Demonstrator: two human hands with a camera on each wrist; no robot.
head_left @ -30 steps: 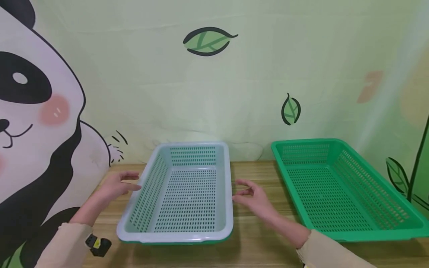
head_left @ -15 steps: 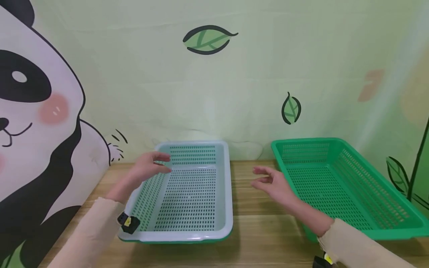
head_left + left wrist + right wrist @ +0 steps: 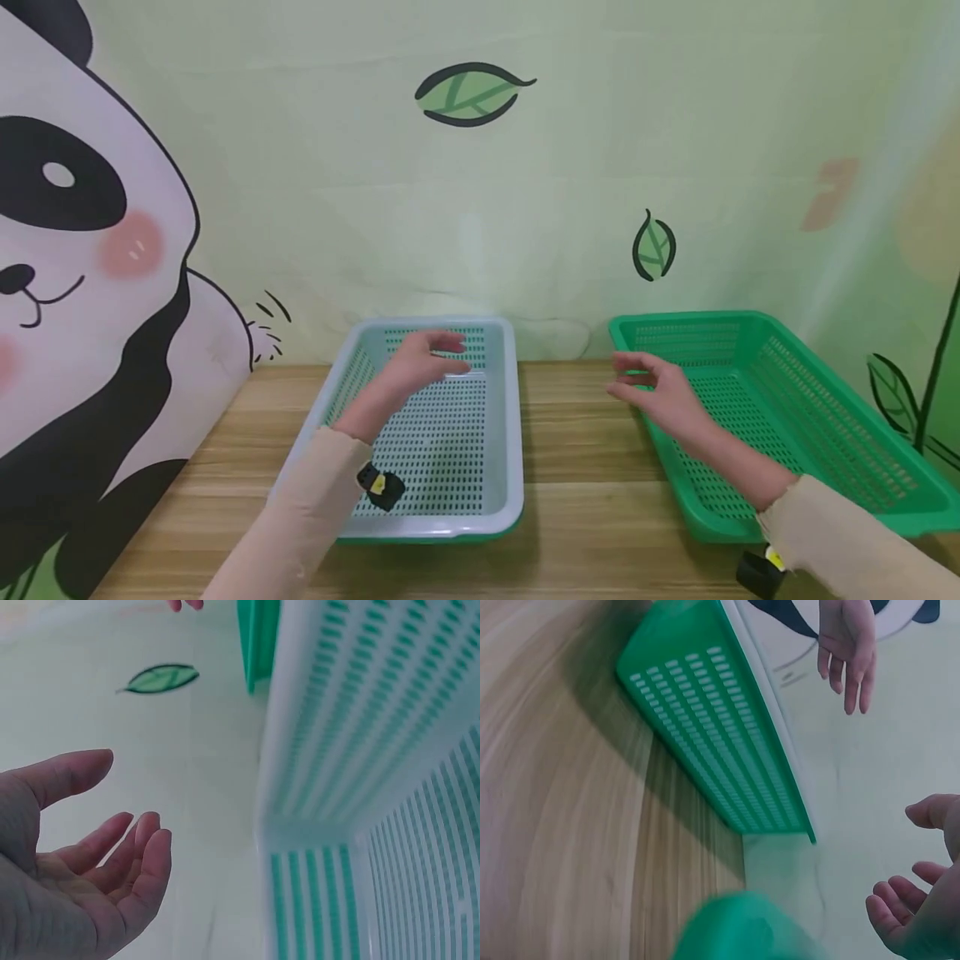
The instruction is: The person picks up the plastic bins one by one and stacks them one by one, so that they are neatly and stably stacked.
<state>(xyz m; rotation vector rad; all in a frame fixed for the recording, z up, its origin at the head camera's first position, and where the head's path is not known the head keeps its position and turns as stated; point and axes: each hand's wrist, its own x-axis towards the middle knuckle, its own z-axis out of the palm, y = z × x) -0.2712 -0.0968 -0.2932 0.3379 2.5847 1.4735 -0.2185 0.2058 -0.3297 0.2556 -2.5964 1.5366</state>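
A white basket [image 3: 427, 433] with slotted walls sits nested in a green one on the left of the table, its green outside [image 3: 705, 735] showing in the right wrist view. Above it hovers my left hand [image 3: 420, 362], fingers loosely bent and thumb apart, holding nothing; the left wrist view shows the same bare palm [image 3: 97, 877]. On the right stands a second green basket [image 3: 750, 433]. My right hand [image 3: 660, 396] hangs over its left rim with relaxed, parted fingers and nothing between them. Whether it touches that rim cannot be told.
Both baskets stand on a wood-grain table [image 3: 570, 500] with a strip of tabletop between them. Close behind rises a pale green backdrop [image 3: 360, 208] printed with leaves and a panda [image 3: 142, 333]. A small black-and-yellow device [image 3: 382, 487] hangs at the left wrist.
Both hands have moved right and slightly up: the left from beside the white basket to over it, the right from the gap to the green basket's edge. The baskets stay put.
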